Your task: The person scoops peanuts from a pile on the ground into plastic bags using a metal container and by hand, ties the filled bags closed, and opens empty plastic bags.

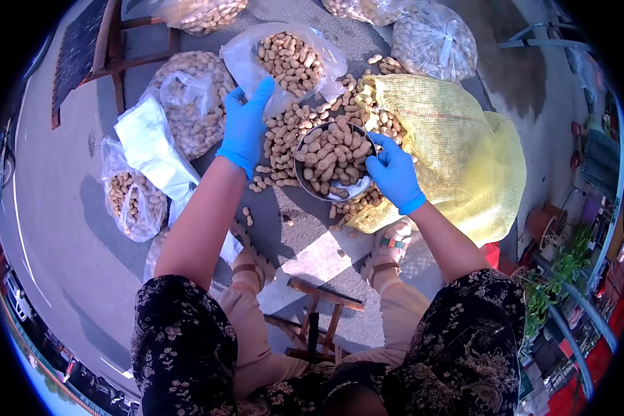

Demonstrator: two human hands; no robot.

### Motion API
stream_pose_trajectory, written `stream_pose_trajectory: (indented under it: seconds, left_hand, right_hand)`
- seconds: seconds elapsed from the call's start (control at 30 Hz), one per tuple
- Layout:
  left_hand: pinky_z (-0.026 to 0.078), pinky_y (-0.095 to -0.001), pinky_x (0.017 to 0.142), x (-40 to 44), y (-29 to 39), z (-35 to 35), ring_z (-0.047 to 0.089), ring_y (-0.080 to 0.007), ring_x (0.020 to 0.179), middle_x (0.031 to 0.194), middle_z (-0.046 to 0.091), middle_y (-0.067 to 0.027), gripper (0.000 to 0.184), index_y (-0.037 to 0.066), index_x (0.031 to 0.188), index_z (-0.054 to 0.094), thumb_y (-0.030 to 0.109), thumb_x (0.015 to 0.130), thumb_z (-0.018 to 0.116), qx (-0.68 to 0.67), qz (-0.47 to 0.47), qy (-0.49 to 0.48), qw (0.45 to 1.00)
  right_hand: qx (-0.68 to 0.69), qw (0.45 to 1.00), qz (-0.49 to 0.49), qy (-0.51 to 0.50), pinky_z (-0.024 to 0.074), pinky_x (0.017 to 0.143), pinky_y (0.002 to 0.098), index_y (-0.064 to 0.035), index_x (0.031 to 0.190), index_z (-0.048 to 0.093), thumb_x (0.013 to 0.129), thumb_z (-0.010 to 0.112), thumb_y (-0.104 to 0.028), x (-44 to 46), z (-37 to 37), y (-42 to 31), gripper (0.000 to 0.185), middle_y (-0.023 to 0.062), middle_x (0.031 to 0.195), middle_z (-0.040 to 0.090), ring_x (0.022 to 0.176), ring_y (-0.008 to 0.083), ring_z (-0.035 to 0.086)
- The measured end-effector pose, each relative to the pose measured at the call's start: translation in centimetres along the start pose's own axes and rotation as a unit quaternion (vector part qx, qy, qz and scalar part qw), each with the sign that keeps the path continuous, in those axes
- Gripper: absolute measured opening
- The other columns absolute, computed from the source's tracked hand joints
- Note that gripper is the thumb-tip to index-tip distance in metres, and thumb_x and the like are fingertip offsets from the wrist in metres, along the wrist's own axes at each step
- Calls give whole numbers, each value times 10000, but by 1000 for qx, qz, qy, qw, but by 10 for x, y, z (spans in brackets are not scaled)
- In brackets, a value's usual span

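Both hands wear blue gloves. My right hand [393, 170] grips the right rim of a round metal bowl [298, 170] heaped with peanuts [334, 154]. At the left edge of an open clear plastic bag [239, 52] is my left hand [247, 121], thumb and fingers pressed together near the plastic; peanuts lie inside this bag. Loose peanuts [281, 139] are piled on the ground between the bag and the bowl. A yellow mesh sack [451, 145] lies on its side to the right, with peanuts at its mouth.
Filled plastic bags stand at the left [194, 104], lower left [135, 197] and upper right [435, 43]. White plastic bags [149, 145] lie left of my left hand. A wooden-framed chair [107, 52] is at the upper left. My feet flank a small wooden stool [326, 295].
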State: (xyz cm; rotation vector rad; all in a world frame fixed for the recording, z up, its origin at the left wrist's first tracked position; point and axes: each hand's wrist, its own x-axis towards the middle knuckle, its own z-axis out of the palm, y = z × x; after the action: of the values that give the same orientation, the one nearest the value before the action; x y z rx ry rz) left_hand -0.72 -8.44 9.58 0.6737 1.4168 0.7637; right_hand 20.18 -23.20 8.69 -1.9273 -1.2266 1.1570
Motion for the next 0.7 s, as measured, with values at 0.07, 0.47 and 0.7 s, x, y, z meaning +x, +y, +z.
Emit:
stream_pose_trajectory:
  seconds: [0.07,0.47,0.7]
  left_hand:
    - [399,-293,868,30,-11,-28,517,-169,1016,1112,547,-98,567,-6,1205,436,367,818,616,-15,1,-49,999]
    - [289,-181,423,12,18,-74,366,-29,470,627,501,35,246,55,1059,614,212,936,470,-76,105,-137,982]
    - [235,-164,403,17,60,-40,322,-1,446,571,454,82,291,86,1122,606,260,942,459,26,183,-138,973]
  right_hand:
    - [22,1000,-6,-9,362,471,200,-6,1158,543,767,535,-57,19,-7,-18,394,-40,571,497,493,25,413]
    - [575,676,398,-233,185,329,218,-164,550,334,894,355,-124,185,66,-20,346,-43,438,283,354,72,235]
    - [651,629,341,-254,196,323,209,-185,527,355,905,360,-197,176,112,-29,378,-59,431,292,341,63,244]
